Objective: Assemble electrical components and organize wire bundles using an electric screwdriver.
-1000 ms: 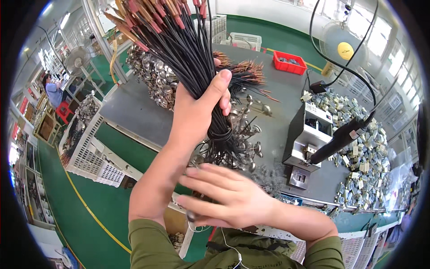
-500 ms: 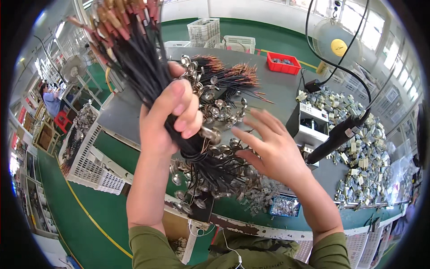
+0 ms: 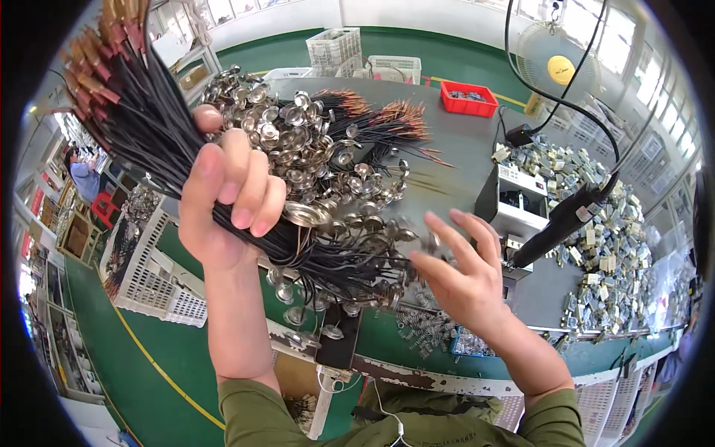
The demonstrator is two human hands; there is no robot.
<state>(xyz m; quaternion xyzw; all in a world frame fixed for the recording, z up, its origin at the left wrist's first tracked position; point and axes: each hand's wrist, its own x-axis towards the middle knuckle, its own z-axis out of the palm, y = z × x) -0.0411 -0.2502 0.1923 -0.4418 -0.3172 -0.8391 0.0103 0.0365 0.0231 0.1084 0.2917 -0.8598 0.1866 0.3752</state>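
Observation:
My left hand (image 3: 227, 201) is wrapped round a thick bundle of black wires (image 3: 149, 112), held up at a slant above the bench. Reddish-brown tips are at the bundle's upper left end; round silvery metal caps hang at its lower right end. A tie of wire circles it below my fist. My right hand (image 3: 473, 279) is open, fingers stretched and apart, beside the capped end; whether its fingertips touch a cap cannot be told. Behind the bundle is a heap of metal caps (image 3: 279, 134), and beyond it lie more black wires with copper-coloured tips (image 3: 395, 119).
A grey box-shaped device (image 3: 514, 197) and a black cylindrical tool (image 3: 555, 227) on a cable stand right of my right hand. Farther right spreads a pile of small metal parts (image 3: 603, 253). Springs (image 3: 424, 328) lie near the front edge. A red bin (image 3: 469, 99) sits at the back.
My left hand has moved left with the bundle, which now leans farther left. More of the heap of caps shows behind it. My right hand has shifted slightly right and down.

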